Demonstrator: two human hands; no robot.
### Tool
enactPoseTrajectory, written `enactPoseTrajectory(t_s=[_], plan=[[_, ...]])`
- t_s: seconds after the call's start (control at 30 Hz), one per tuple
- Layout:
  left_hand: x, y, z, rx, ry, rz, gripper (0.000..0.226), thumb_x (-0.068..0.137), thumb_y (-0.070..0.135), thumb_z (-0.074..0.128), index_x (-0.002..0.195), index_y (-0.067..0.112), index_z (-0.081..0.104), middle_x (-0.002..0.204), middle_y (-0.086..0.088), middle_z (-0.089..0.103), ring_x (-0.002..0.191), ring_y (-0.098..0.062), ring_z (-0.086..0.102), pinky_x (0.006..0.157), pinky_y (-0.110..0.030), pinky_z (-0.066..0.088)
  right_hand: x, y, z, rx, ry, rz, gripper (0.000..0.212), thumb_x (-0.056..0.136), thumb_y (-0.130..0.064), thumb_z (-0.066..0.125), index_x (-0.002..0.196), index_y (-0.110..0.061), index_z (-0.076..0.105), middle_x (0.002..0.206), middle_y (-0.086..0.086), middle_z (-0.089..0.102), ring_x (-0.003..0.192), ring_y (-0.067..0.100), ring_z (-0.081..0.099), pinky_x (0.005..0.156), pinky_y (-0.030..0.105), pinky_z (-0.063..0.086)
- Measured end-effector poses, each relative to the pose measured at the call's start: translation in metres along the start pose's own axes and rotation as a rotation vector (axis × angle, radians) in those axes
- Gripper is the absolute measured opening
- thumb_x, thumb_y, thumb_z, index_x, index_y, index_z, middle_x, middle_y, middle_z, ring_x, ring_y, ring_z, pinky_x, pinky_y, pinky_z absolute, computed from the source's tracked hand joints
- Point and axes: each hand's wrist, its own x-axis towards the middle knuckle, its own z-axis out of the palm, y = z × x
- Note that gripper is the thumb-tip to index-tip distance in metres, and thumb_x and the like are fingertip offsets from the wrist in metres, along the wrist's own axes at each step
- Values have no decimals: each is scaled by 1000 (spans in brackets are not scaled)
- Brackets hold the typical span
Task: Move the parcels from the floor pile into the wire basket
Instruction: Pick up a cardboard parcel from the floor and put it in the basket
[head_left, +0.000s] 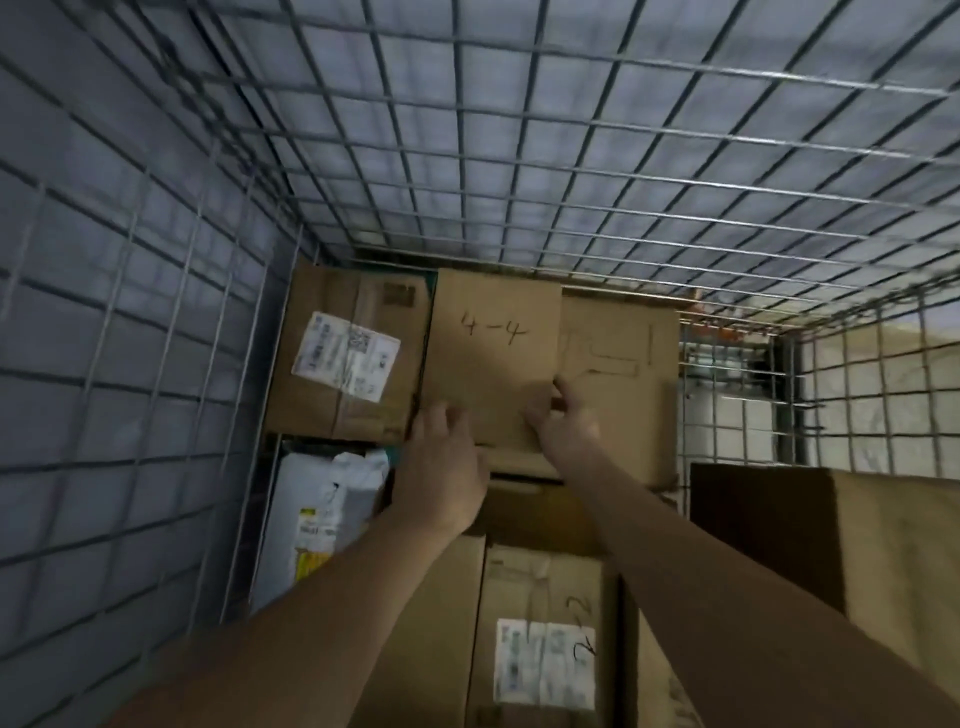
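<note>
Two bare arms reach down into a wire basket (519, 171), both hands on a cardboard box marked "4-4" (493, 358) that sits among other parcels at the far end. The left hand (441, 457) lies against the box's near left corner, fingers fairly straight over the edge, its grip loose rather than closed. The right hand (563, 421) curls fingers and thumb around the box's near right edge, a firm grip on the cardboard. To the left of the marked box, touching it, lies a brown box with a white shipping label (345, 364). To its right, pressed against it, stands another brown box with faint pen lines (623, 374). Nearer the camera, a white plastic mailer bag (322, 509) rests against the basket's left mesh wall. Below the arms sits a labelled carton (545, 654), and a large plain box (857, 545) fills the right foreground. The picture is blurred; the labels cannot be read.
</note>
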Motion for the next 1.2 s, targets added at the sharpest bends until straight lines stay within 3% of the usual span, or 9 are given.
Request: enactPoseTrajectory(t_s=[0.07, 0.17, 0.3, 0.4, 0.53, 0.63, 0.73, 0.97, 1.2], plan=[[2, 5, -2, 91, -53, 19, 48, 104, 37, 52, 147, 14, 48, 159, -13, 31, 144, -31, 32, 111, -43, 44, 3, -3, 8, -33, -15, 39, 70, 104, -22, 58, 165, -24, 23, 158, 5, 47, 120, 22, 58, 85, 21, 49], [-6, 7, -35, 109, -92, 60, 44, 104, 40, 52, 141, 15, 51, 149, -11, 40, 135, -32, 41, 103, -44, 48, -17, -15, -6, -105, -37, 52, 79, 104, -30, 59, 166, -28, 11, 163, 4, 39, 133, 30, 54, 94, 30, 45], [-42, -3, -121, 149, -70, 105, 37, 105, 40, 50, 134, 17, 57, 139, -5, 47, 122, -25, 49, 94, -41, 52, -94, -49, -83, -260, 20, -10, 74, 104, -37, 58, 165, -34, 16, 152, 9, 51, 133, 34, 56, 97, 44, 53], [-94, 3, -207, 245, -38, 123, 44, 99, 51, 55, 131, 20, 61, 141, -5, 51, 122, -23, 52, 92, -41, 53, -187, -82, -156, -498, 19, -95, 69, 103, -40, 58, 163, -27, 27, 163, 5, 37, 132, 28, 55, 92, 40, 55], [-193, 51, -330, 401, 61, 313, 68, 84, 73, 51, 135, 29, 60, 143, 3, 49, 126, -19, 49, 93, -38, 50, -348, -140, -237, -598, 105, -194, 72, 95, -51, 66, 158, -32, 37, 152, 1, 54, 131, 25, 56, 102, 38, 50], [-272, 103, -401, 466, 70, 446, 68, 87, 74, 46, 139, 32, 54, 135, 5, 57, 122, -19, 53, 87, -35, 48, -461, -174, -278, -709, 161, -276, 74, 91, -61, 66, 155, -33, 41, 150, 0, 56, 130, 22, 57, 105, 39, 50], [-351, 161, -447, 486, 74, 590, 64, 91, 73, 48, 140, 33, 55, 134, 5, 63, 118, -17, 60, 91, -35, 53, -561, -188, -313, -789, 231, -344, 78, 90, -66, 64, 156, -31, 40, 147, 2, 57, 129, 22, 56, 108, 41, 48], [-498, 274, -455, 600, 184, 948, 73, 84, 78, 43, 141, 35, 52, 137, 9, 61, 116, -16, 62, 94, -38, 53, -749, -139, -378, -798, 429, -293, 79, 90, -70, 60, 156, -33, 38, 148, -3, 55, 126, 20, 58, 107, 37, 48], [-615, 400, -396, 639, 211, 1174, 74, 85, 75, 48, 147, 35, 48, 143, 8, 59, 125, -17, 59, 97, -40, 50, -883, -5, -460, -697, 642, -108, 80, 87, -73, 60, 155, -36, 38, 144, -6, 56, 119, 17, 58, 95, 33, 50]])
